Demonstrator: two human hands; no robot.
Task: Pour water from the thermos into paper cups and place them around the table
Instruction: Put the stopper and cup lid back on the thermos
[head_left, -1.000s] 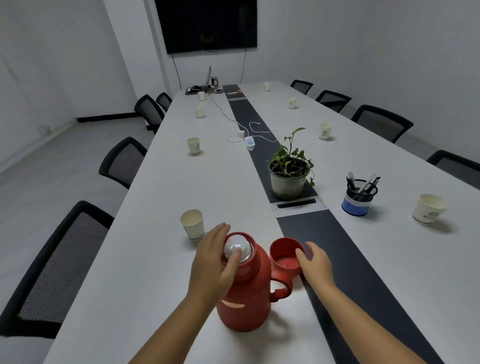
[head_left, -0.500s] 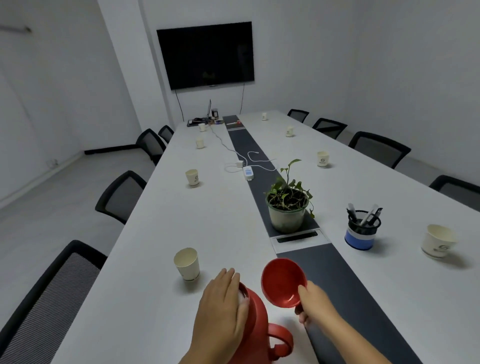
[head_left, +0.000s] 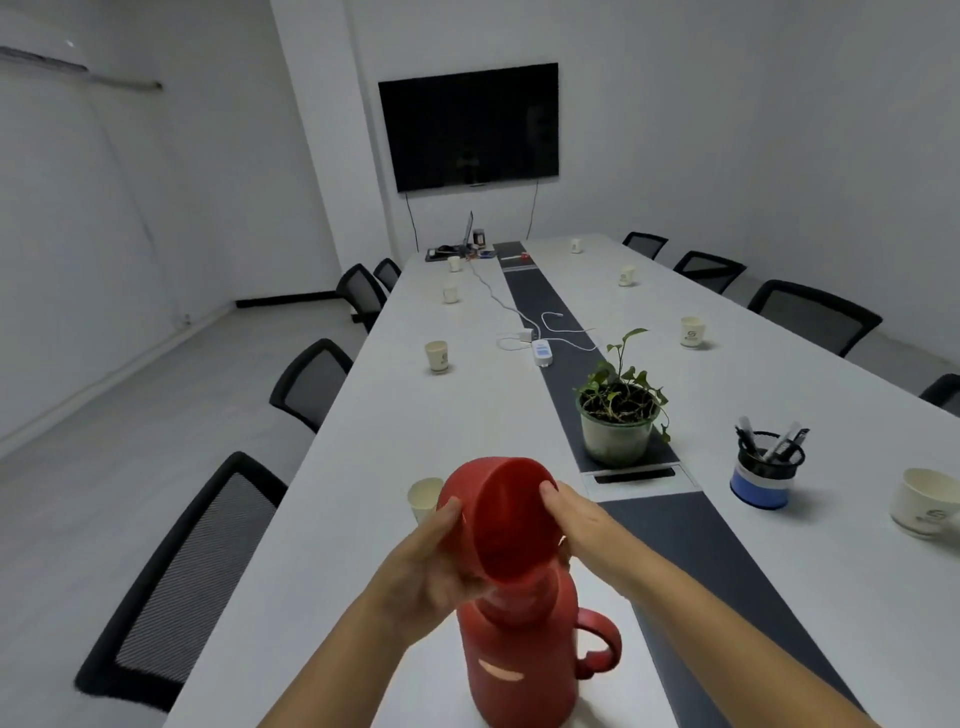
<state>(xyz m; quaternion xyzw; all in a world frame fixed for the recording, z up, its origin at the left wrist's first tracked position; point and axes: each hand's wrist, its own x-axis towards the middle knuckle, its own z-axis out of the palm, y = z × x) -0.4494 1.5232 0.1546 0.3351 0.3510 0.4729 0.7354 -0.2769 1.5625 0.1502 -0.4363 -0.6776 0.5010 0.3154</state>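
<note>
A red thermos (head_left: 519, 654) with a side handle stands on the white table (head_left: 426, 426) close in front of me. Its red cup-shaped lid (head_left: 506, 519) is tilted over the thermos mouth, open side facing me. My left hand (head_left: 431, 561) grips the lid's left side and my right hand (head_left: 576, 519) holds its right side. A paper cup (head_left: 423, 496) stands just behind my left hand, partly hidden. Several more paper cups, such as one at the left (head_left: 436, 356) and one at the right (head_left: 692, 331), are spaced along both table edges.
A potted plant (head_left: 618, 415) and a charger with cables (head_left: 540, 348) sit on the dark centre strip. A pen holder (head_left: 766, 467) and a paper cup (head_left: 924, 501) are at the right. Black chairs (head_left: 182, 571) line both sides. A screen (head_left: 470, 127) hangs on the far wall.
The lid was brought from beside the thermos to over its mouth. My left hand left the thermos top and now holds the lid together with my right hand. The view tilted upward.
</note>
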